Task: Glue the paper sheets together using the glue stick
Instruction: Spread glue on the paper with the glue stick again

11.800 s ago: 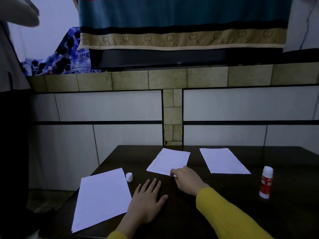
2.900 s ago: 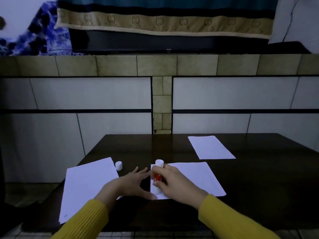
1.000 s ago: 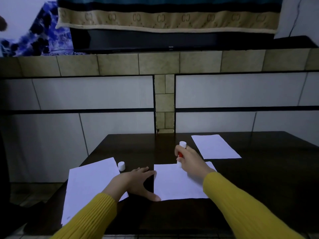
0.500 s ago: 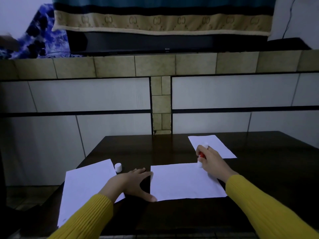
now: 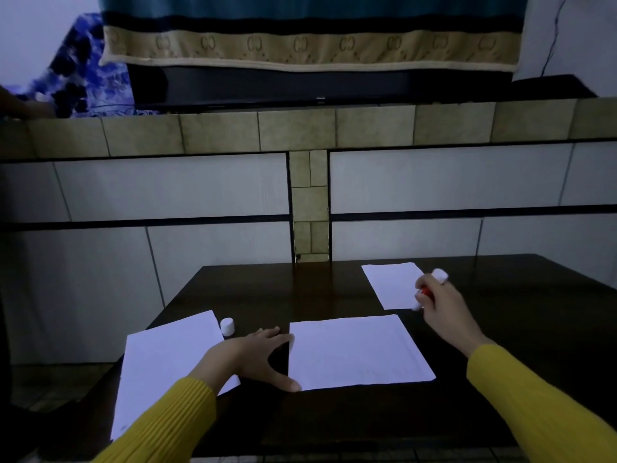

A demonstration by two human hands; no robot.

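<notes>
Three white paper sheets lie on the dark table [image 5: 500,379]. The middle sheet [image 5: 357,350] is in front of me. My left hand [image 5: 257,357] rests flat with spread fingers, thumb and fingertips touching that sheet's left edge. The left sheet [image 5: 163,365] lies partly under my left wrist. My right hand [image 5: 444,304] is shut on the red and white glue stick [image 5: 425,292], raised off the middle sheet, over the near right corner of the far sheet [image 5: 392,284]. The stick is uncapped and tilted. Its white cap [image 5: 227,326] stands by the left sheet's far corner.
A tiled wall [image 5: 434,182] rises right behind the table's far edge. A patterned cloth [image 5: 310,48] hangs over a dark ledge above. The table's left edge runs close beside the left sheet.
My right hand has moved the glue stick rightward across the middle sheet's far edge, then lifted it off past the sheet's right corner. My left hand has stayed at the sheet's left edge.
</notes>
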